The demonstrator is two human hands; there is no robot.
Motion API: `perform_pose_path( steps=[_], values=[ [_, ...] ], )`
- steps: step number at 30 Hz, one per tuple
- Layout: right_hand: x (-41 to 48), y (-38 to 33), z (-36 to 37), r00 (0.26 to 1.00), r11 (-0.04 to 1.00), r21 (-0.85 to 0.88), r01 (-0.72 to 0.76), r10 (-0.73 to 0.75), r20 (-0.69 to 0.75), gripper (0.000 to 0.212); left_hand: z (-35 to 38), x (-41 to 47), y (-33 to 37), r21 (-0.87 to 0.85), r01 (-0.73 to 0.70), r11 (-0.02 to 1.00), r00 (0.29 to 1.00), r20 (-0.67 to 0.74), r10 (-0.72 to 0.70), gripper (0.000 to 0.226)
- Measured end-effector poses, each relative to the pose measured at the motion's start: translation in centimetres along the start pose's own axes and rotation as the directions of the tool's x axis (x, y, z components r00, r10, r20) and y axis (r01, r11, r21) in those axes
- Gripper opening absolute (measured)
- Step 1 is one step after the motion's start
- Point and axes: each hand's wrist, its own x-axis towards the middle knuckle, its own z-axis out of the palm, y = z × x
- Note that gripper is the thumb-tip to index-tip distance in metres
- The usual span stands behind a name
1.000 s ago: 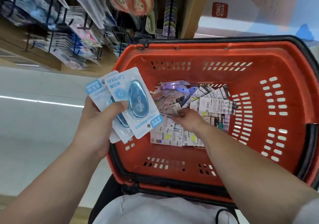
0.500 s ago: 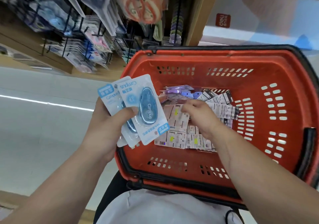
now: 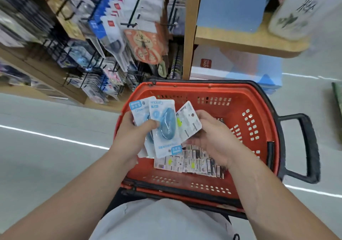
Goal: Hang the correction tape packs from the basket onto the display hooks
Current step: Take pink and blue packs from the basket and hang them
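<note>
My left hand grips two blue correction tape packs fanned face up, over the left rim of the red basket. Just to their right, my right hand holds one more pack with its printed back showing, lifted above the basket. Several other packs lie back side up on the basket floor, partly hidden by my hands. The display hooks with hanging stationery are at the upper left, blurred.
A wooden shelf post stands behind the basket, and a shelf board with a blue box and a white bag reaches to the right. The basket's black handle sticks out on the right. Grey floor surrounds the basket.
My right hand picked one pack out of the basket pile and raised it beside the packs in my left hand. The view tilted up toward the hooks.
</note>
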Motion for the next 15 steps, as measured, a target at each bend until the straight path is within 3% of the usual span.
perform_pose_path(
  steps=[3, 9, 12, 15],
  values=[
    [-0.8, -0.9, 0.0, 0.992, 0.997, -0.005, 0.08, -0.079, 0.102, 0.027, -0.5, -1.2, 1.3, -0.071, 0.031, 0.997, 0.997, 0.079, -0.025, 0.03],
    [-1.0, -2.6, 4.0, 0.974, 0.958, -0.235, 0.164, -0.119, 0.193, 0.034, -3.2, -2.4, 3.2, -0.139, 0.045, 0.989, 0.98, 0.197, -0.017, 0.044],
    [-0.7, -3.3, 7.0, 0.98, 0.933, -0.305, 0.191, -0.162, 0.118, 0.044, -5.4, -2.0, 3.8, -0.2, 0.052, 0.978, 0.977, 0.211, -0.008, 0.038],
    [0.3, -3.5, 10.4, 0.979, 0.943, -0.268, 0.198, -0.204, 0.003, 0.033, -8.7, -1.2, 4.2, -0.237, 0.051, 0.97, 0.981, 0.193, -0.005, 0.033]
  ],
)
